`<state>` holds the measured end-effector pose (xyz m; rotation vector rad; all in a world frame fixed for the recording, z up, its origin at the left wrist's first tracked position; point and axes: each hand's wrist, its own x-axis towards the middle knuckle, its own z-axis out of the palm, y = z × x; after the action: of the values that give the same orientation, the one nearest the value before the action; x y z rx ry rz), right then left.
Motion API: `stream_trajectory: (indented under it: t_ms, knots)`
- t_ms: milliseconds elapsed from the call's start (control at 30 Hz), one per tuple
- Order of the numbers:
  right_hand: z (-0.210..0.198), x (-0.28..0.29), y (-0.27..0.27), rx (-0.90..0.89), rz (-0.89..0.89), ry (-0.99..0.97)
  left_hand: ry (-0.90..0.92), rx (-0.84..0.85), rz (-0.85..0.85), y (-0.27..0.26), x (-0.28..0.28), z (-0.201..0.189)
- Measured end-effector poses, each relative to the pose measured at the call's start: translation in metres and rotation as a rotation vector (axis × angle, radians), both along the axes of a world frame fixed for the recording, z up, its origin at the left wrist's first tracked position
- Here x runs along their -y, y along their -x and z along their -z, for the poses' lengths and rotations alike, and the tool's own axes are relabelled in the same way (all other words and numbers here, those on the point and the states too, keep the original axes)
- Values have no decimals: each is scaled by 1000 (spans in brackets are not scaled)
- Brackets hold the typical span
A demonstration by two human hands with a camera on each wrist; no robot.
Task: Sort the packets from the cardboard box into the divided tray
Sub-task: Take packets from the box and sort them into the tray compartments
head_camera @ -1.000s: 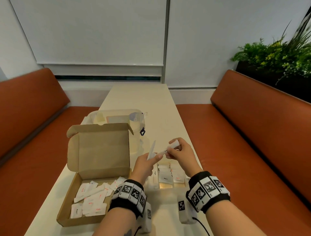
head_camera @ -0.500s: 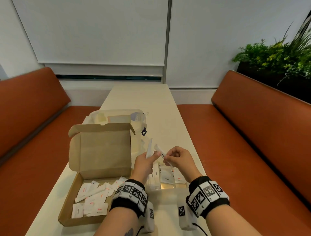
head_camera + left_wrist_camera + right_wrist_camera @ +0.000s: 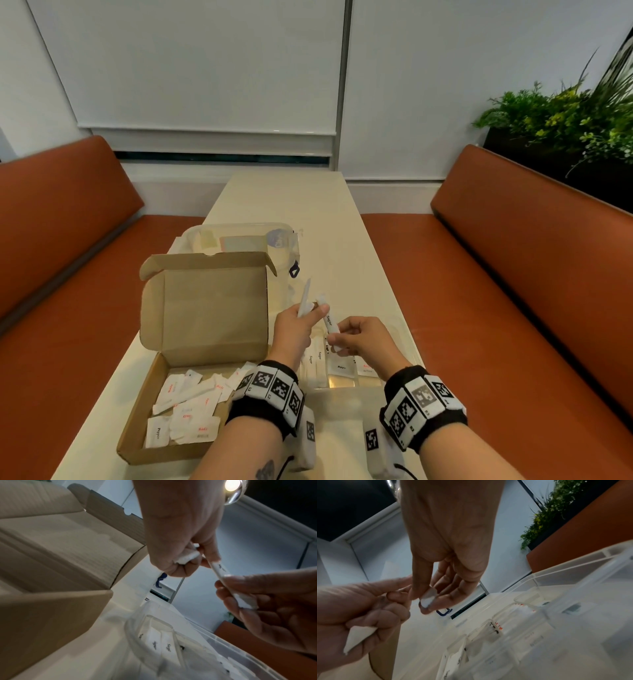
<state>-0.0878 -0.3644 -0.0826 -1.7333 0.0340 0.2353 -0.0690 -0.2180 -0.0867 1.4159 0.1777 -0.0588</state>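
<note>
Both hands pinch sugar stick (image 3: pixel 329 322) — above divided tray (image 3: pixel 409 346)

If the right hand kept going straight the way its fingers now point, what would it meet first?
Probably the left hand: the right hand, pinching the white sugar stick packet, points left toward it at close range; depth is unclear.

We take this for a café or canteen booth; two long benches (image 3: pixel 534 274) upholstered in rust-orange face each other across a narrow cream table (image 3: pixel 291 205); pale roller blinds (image 3: pixel 205 68) cover the window wall behind; a dark planter of green foliage (image 3: pixel 565 116) tops the right bench's back; sachets (image 3: pixel 185 411) marked Salt, Pepper and Sugar lie on the table in a cardboard box (image 3: pixel 205 308).
</note>
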Motion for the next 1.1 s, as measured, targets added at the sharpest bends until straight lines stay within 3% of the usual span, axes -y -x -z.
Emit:
stream_trajectory:
  t_ms: [167,367,600,1100]
  knots:
    - [3,-1,1,-1,-32,13,3,-29,-40,-4,1,3]
    - [5,-8,-5,84,101,57,2,-48,-28,-6,2,6]
    - [21,-14,-11,18,215,318,116,-99,-104,-15,-10,11]
    - [45,-58,-18,107,31,764,130,-120,-81,-16,-21,14]
